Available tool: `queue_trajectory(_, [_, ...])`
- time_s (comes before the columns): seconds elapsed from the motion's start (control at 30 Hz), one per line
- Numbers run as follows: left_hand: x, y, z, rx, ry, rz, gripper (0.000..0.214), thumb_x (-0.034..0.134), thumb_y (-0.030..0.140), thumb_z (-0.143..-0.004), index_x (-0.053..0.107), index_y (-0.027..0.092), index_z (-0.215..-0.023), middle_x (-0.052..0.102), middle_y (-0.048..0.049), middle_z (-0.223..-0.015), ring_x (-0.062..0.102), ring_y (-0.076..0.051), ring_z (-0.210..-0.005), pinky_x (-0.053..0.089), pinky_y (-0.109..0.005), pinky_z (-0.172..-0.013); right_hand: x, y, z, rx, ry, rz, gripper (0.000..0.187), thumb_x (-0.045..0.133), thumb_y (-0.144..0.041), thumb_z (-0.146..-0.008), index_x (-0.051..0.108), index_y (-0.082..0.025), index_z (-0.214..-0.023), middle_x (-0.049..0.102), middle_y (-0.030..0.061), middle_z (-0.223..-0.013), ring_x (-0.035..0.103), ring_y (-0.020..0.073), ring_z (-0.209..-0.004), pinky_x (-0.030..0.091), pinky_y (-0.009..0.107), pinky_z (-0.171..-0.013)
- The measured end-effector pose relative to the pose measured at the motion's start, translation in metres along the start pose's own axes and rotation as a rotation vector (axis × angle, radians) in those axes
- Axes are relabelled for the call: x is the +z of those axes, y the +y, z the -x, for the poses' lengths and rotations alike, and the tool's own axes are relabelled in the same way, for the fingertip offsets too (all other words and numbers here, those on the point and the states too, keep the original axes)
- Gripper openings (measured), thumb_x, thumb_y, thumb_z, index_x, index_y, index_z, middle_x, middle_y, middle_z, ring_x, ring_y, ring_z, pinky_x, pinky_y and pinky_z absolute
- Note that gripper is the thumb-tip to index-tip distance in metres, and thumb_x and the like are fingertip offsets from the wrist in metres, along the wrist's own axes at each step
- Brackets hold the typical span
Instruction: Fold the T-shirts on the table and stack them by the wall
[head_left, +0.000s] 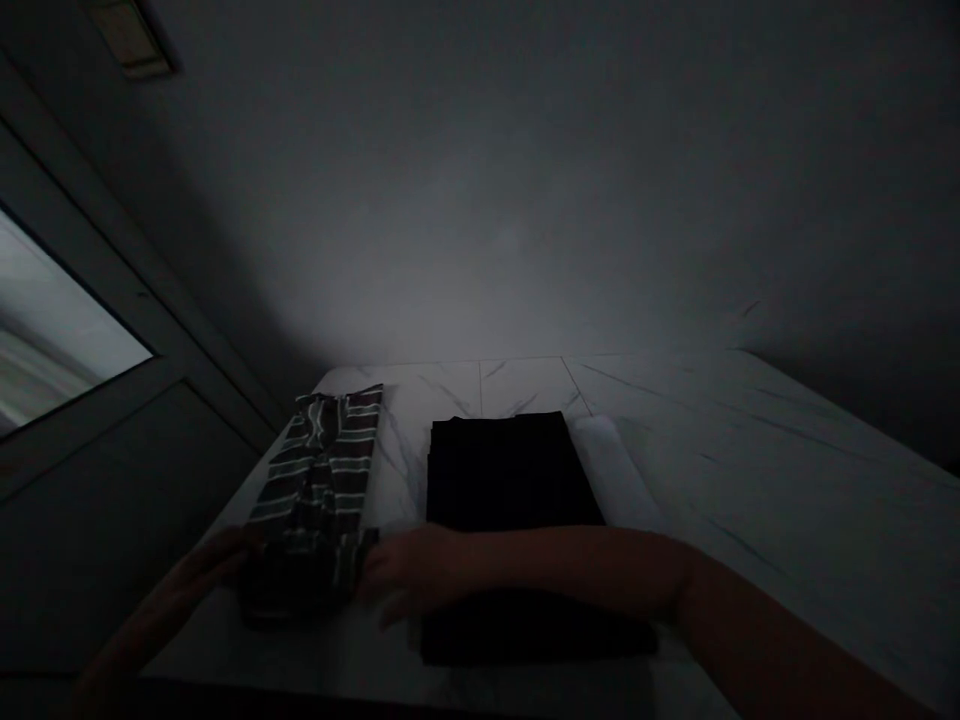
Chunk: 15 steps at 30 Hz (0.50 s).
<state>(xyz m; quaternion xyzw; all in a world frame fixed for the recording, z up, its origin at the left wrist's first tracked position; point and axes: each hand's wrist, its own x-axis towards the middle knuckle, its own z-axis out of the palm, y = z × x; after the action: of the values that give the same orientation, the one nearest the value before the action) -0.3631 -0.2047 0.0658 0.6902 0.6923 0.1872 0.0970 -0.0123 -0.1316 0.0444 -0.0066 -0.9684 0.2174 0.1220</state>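
A dark striped shirt point(322, 480) lies folded into a long narrow shape on the left of the white marbled table. At its near left edge is my left hand point(217, 555), closed on the cloth, with the fingertips lost in shadow. My right hand point(409, 570) reaches across from the right and grips the shirt's near right edge; motion and dim light blur the fingers. Under my right forearm lies a folded black garment point(502, 470), flat and squared. A white folded cloth or strip point(611, 465) shows beside its right edge.
The marbled table point(720, 440) runs back to a plain grey wall point(510, 200). On the left stands a door with a glass pane point(60, 320), close to the table's edge. A small framed thing point(131, 38) hangs at upper left. The light is very dim.
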Motion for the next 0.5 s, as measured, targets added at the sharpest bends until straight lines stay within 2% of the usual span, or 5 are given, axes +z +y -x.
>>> queue_trajectory(0.1, [0.01, 0.053, -0.017, 0.084, 0.154, 0.039, 0.037, 0.045, 0.059, -0.087, 0.073, 0.034, -0.09, 0.075, 0.0008, -0.107, 0.068, -0.028, -0.104, 0.056, -0.046, -0.095, -0.031, 0.019, 0.071, 0.409, 0.241, 0.11, 0.026, 0.066, -0.023, -0.091, 0.066, -0.019, -0.117, 0.069, 0.0075, -0.117, 0.064, 0.0193, -0.106, 0.05, 0.031, -0.088])
queue_trajectory(0.2, [0.044, 0.125, -0.05, 0.349, -0.054, 0.059, 0.029, 0.043, 0.037, -0.095, 0.068, 0.029, -0.108, 0.07, -0.0043, -0.116, 0.064, -0.022, -0.11, 0.053, -0.04, -0.099, -0.052, 0.045, 0.138, 0.786, 0.29, 0.364, 0.026, 0.068, -0.011, -0.082, 0.069, -0.017, -0.107, 0.068, 0.012, -0.109, 0.063, 0.0272, -0.103, 0.049, 0.042, -0.089])
queue_trajectory(0.27, [0.075, 0.171, -0.073, 0.498, -0.202, 0.024, 0.029, 0.05, 0.029, -0.094, 0.063, 0.027, -0.12, 0.065, -0.0049, -0.124, 0.061, -0.021, -0.117, 0.049, -0.038, -0.105, -0.055, 0.056, 0.17, 0.859, 0.224, 0.418, 0.019, 0.066, -0.008, -0.08, 0.069, -0.019, -0.096, 0.069, 0.0108, -0.1, 0.063, 0.0273, -0.097, 0.049, 0.042, -0.086])
queue_trajectory(0.33, [0.102, 0.208, -0.093, 0.536, -0.263, -0.041, 0.038, 0.06, 0.026, -0.09, 0.058, 0.022, -0.128, 0.06, -0.0087, -0.13, 0.058, -0.023, -0.12, 0.046, -0.038, -0.107, -0.053, 0.059, 0.19, 0.85, 0.209, 0.384, 0.015, 0.061, -0.007, -0.081, 0.067, -0.019, -0.087, 0.068, 0.0092, -0.093, 0.062, 0.0251, -0.092, 0.049, 0.04, -0.084])
queue_trajectory(0.5, [0.132, 0.261, -0.125, 0.595, -0.301, -0.118, 0.064, 0.077, 0.037, -0.079, 0.055, 0.02, -0.136, 0.056, -0.0132, -0.136, 0.05, -0.032, -0.127, 0.039, -0.046, -0.11, -0.054, 0.052, 0.197, 0.817, 0.466, 0.092, 0.011, 0.047, -0.019, -0.091, 0.056, -0.02, -0.095, 0.065, 0.0074, -0.095, 0.061, 0.02, -0.086, 0.049, 0.034, -0.078])
